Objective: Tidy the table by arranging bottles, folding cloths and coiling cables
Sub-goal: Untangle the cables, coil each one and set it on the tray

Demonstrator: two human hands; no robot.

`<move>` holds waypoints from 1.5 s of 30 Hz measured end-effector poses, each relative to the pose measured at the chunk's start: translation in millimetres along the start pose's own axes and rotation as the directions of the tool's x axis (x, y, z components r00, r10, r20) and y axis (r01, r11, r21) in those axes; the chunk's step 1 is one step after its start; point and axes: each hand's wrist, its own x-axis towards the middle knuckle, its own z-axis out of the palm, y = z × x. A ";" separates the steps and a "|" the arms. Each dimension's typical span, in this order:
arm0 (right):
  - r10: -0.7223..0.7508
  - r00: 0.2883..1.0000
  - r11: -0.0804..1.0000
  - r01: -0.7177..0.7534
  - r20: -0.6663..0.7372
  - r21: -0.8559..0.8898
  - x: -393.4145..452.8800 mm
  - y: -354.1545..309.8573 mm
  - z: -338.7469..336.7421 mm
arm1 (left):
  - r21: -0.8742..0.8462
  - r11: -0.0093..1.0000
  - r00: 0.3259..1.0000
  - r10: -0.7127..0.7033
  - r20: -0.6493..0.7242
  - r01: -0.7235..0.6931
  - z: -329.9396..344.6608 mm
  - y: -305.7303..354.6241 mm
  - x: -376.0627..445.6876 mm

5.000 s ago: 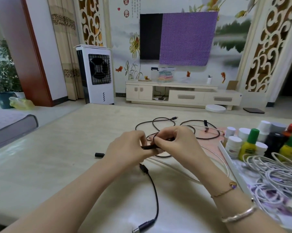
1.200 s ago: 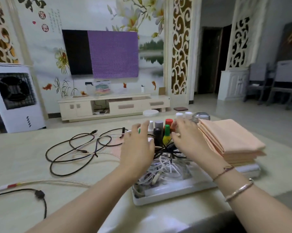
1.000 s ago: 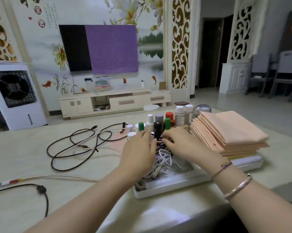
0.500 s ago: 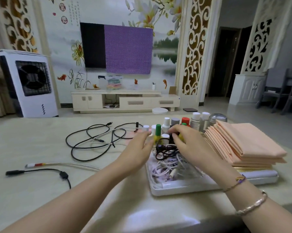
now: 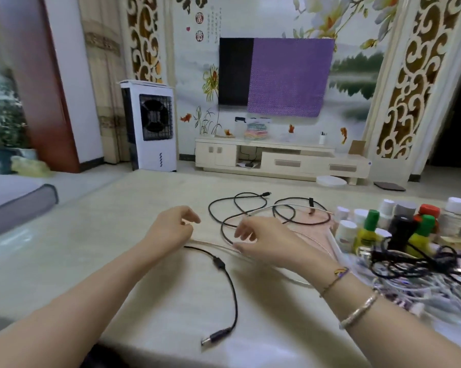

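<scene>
Nearest me, a black cable [image 5: 230,285] runs from its plug at the table [image 5: 64,248] edge up and away, bending left toward my left hand [image 5: 171,228]. Its far end passes under that hand; I cannot tell whether it touches my fingers. Just beyond lies the pale braided cable [image 5: 213,244], the one I judge I should coil next. Its long axis runs left to right across the table, from beneath my left hand, under my right hand [image 5: 261,241] and on toward the tray [image 5: 335,248].

Both hands hover over it, fingers loosely curled and holding nothing that I can see. My left thumb and forefinger are close together, but no cable shows between them. The left hand sits nearer the cable's free end, so I would pinch there and let the right feed the length in.

Farther off, more black cable [image 5: 250,208] sprawls in loops, with the bottles [image 5: 367,229] to its right.
</scene>
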 end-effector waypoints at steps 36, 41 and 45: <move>-0.091 0.953 0.947 -0.007 0.290 0.322 3.7 28.5 -12.1 | -0.644 0.736 0.941 -0.330 -0.070 0.210 -25.7 -14.9 31.1; -0.118 0.991 0.947 0.092 0.066 0.308 9.0 17.9 3.5 | -0.499 0.837 0.972 -0.155 0.178 0.224 -8.3 9.4 15.4; -0.184 0.964 0.933 0.232 -0.190 0.274 11.9 16.5 9.4 | -0.405 0.903 0.945 -0.001 0.326 0.141 3.3 25.6 3.2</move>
